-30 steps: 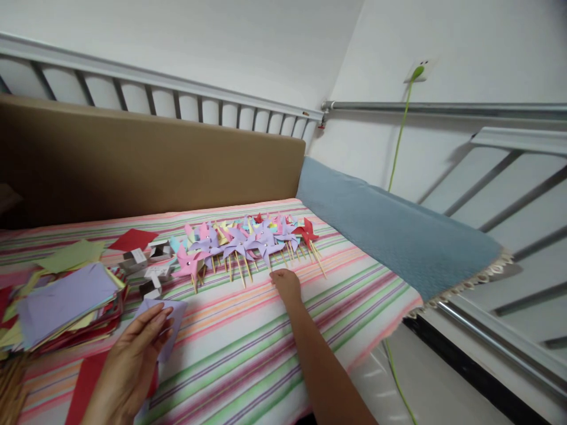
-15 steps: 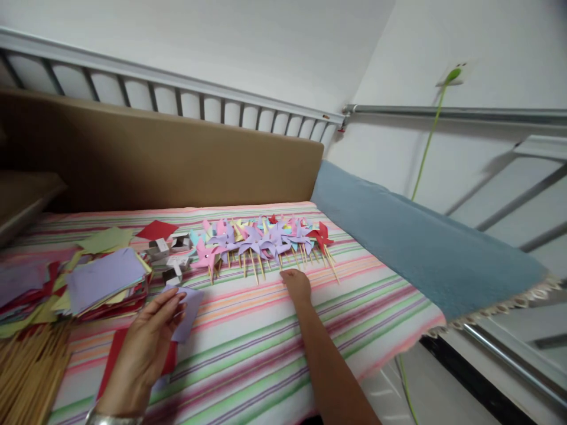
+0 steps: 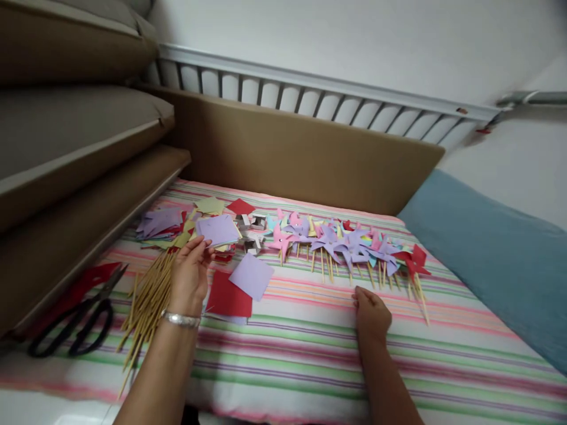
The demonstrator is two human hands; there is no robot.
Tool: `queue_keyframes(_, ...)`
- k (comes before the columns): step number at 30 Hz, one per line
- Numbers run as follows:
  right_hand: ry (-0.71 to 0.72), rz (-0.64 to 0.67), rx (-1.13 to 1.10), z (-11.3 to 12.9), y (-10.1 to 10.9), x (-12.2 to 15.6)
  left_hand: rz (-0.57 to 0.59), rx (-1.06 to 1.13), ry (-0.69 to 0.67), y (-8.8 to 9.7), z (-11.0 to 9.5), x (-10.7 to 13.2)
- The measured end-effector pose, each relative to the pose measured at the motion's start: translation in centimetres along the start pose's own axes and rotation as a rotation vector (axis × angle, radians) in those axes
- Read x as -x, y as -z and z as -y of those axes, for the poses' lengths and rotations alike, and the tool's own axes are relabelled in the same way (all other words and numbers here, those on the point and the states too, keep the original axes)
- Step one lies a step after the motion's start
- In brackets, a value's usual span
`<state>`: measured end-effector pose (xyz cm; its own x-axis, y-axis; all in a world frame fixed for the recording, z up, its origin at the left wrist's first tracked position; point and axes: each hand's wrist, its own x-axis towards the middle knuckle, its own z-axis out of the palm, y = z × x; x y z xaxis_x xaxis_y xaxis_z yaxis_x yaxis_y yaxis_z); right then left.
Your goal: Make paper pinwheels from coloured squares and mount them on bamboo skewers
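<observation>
My left hand [image 3: 191, 271], with a silver bracelet at its wrist, is over the near-left edge of a stack of coloured paper squares [image 3: 218, 229], a purple one on top. Its fingers are loosely bent and apart; whether they touch the stack is unclear. A loose purple paper square [image 3: 252, 276] lies partly over a red paper square [image 3: 228, 295], right of this hand. My right hand [image 3: 372, 316] is closed in a pinch just in front of the paper pinwheels [image 3: 349, 245] on wooden sticks. What its fingertips hold, if anything, cannot be made out.
Wooden sticks [image 3: 148, 301] lie in a pile beside my left forearm, with black-handled scissors [image 3: 91, 316] farther left. Small white boxes [image 3: 253, 242] stand between the paper stack and pinwheels. Thick stacked cushions [image 3: 80, 136] rise at left; a brown panel [image 3: 287, 159] borders the back.
The view has swung left, bringing the scissors and cushions into sight. My left hand has moved from the loose purple square to the stack. My right hand stays pinched near the pinwheels.
</observation>
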<state>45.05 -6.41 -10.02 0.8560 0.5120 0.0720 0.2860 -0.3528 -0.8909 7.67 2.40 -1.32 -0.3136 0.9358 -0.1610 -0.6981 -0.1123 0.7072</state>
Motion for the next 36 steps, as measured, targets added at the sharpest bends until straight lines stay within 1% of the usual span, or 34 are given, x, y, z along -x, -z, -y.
queue_keyframes(3, 0.032, 0.049, -0.06, 1.5, -1.2, 3.2, -0.004, -0.002, 0.003, -0.1, 0.0, 0.1)
queue_keyframes(5, 0.076, 0.151, -0.087, 2.9, -2.7, 5.9, 0.017, -0.06, 0.022, -0.2, 0.4, 0.2)
queue_keyframes(6, 0.104, 0.235, -0.096, 3.6, -3.7, 7.3, 0.048, -0.128, 0.039, -0.1, 0.7, 0.2)
queue_keyframes(7, 0.134, 0.323, -0.102, 4.3, -4.8, 8.7, 0.094, -0.221, 0.054, 0.0, 1.1, 0.2)
queue_keyframes(9, 0.203, 0.485, -0.116, 5.3, -6.9, 11.4, 0.195, -0.474, 0.051, 0.5, 2.3, 0.0)
queue_keyframes(10, 0.281, 0.58, -0.137, 5.6, -7.9, 12.5, 0.241, -0.624, 0.024, 0.7, 2.9, -0.1)
queue_keyframes(11, 0.332, 0.634, -0.157, 5.8, -8.7, 13.4, 0.271, -0.781, -0.023, 1.0, 3.6, -0.2)
queue_keyframes(13, 0.402, 0.676, -0.161, 5.7, -9.8, 14.5, 0.33, -1.095, -0.138, 1.4, 4.8, -0.3)
queue_keyframes(15, 0.412, 0.67, -0.164, 5.5, -10.3, 14.7, 0.389, -1.359, -0.238, 1.5, 5.8, -0.4)
queue_keyframes(17, 0.364, 0.664, -0.195, 5.2, -10.4, 14.2, 0.426, -1.528, -0.306, 1.3, 6.4, -0.3)
queue_keyframes(19, 0.279, 0.663, -0.242, 5.2, -10.3, 13.7, 0.443, -1.623, -0.335, 1.0, 6.8, -0.1)
queue_keyframes(22, 0.178, 0.672, -0.292, 5.7, -9.9, 13.1, 0.478, -1.71, -0.323, 0.8, 7.3, -0.1)
queue_keyframes(27, 0.11, 0.685, -0.318, 6.8, -8.5, 12.7, 0.48, -1.788, -0.325, 1.1, 8.1, -0.1)
queue_keyframes(31, 0.085, 0.699, -0.32, 6.7, -7.2, 12.2, 0.484, -1.791, -0.317, 0.9, 8.3, -0.1)
queue_keyframes(34, 0.074, 0.702, -0.32, 6.3, -6.6, 11.9, 0.461, -1.748, -0.331, 0.6, 8.5, -0.1)
queue_keyframes(36, 0.066, 0.702, -0.327, 6.0, -6.3, 11.8, 0.437, -1.651, -0.308, 0.4, 8.5, -0.1)
